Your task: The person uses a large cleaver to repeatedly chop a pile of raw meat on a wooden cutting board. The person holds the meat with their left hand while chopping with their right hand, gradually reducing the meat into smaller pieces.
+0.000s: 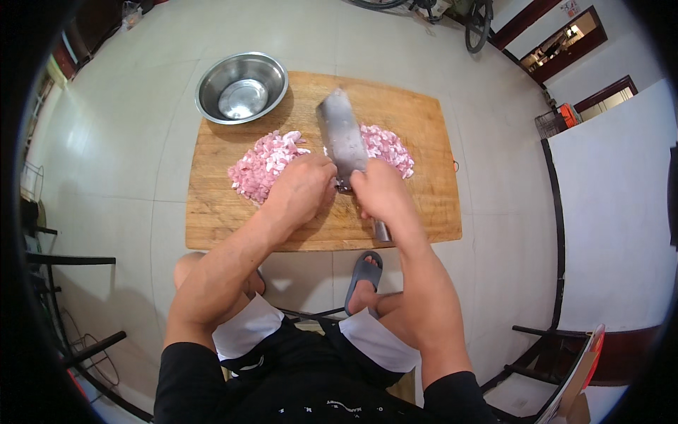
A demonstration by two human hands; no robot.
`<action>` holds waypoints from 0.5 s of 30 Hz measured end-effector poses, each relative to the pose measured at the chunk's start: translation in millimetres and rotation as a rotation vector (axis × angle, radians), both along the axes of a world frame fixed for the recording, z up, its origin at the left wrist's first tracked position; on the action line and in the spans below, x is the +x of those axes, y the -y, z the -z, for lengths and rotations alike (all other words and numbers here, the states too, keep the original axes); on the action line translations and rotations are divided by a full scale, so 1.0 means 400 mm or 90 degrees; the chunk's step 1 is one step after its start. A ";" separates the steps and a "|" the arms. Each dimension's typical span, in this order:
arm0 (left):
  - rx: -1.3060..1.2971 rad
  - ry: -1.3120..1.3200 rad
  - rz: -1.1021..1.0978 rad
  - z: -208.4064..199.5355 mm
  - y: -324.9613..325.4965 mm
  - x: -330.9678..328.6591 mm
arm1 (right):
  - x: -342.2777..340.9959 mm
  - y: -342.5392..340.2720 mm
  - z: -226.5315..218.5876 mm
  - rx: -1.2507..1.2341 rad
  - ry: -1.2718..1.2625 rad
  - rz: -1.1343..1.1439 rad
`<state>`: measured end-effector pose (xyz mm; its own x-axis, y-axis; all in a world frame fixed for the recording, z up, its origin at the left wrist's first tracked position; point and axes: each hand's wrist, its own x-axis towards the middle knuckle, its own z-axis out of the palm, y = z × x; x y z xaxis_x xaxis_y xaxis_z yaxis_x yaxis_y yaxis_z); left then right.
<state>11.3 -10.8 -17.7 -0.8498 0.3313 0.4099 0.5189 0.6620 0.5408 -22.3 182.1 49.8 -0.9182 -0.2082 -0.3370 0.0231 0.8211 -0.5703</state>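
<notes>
My right hand (pixel 381 189) is wrapped round the handle of a wide cleaver (pixel 342 131). Its blade points away from me, tilted a little to the left, over the middle of a wooden chopping board (pixel 434 205). Close against the blade's left side, my left hand (pixel 302 185) has its fingers curled; whatever they hold is hidden. A heap of chopped pink and white meat (pixel 265 164) lies beside and beyond my left hand. A second, smaller heap of chopped meat (pixel 387 148) sits right of the blade, partly covered by it.
A round steel bowl (pixel 244 63) stands at the board's far left corner, with nothing in it. Below the near edge are my legs and a grey slipper (pixel 364 275). Dark metal chair frames (pixel 70 260) stand at the left; a white panel (pixel 614 219) rises at the right.
</notes>
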 end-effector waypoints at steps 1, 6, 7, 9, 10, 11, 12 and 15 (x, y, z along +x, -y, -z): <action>-0.010 0.006 0.007 -0.004 0.000 -0.002 | -0.003 -0.028 0.020 -0.116 0.062 0.095; -0.083 0.055 0.037 -0.030 0.026 0.012 | 0.013 -0.153 0.049 -0.263 0.074 0.151; -0.091 0.037 0.062 -0.040 0.039 0.019 | 0.024 -0.156 0.032 -0.256 0.084 0.166; -0.105 -0.001 0.111 -0.057 0.067 0.028 | 0.048 -0.153 -0.027 -0.240 0.103 0.194; -0.108 0.006 0.120 -0.067 0.069 0.026 | 0.057 -0.158 -0.037 -0.226 0.102 0.188; -0.111 0.017 0.130 -0.073 0.072 0.027 | 0.073 -0.155 -0.048 -0.198 0.076 0.176; -0.115 0.028 0.139 -0.076 0.074 0.027 | 0.093 -0.148 -0.065 -0.170 0.050 0.163; -0.096 0.088 0.130 -0.080 0.076 0.029 | 0.143 -0.122 -0.103 -0.042 -0.032 0.110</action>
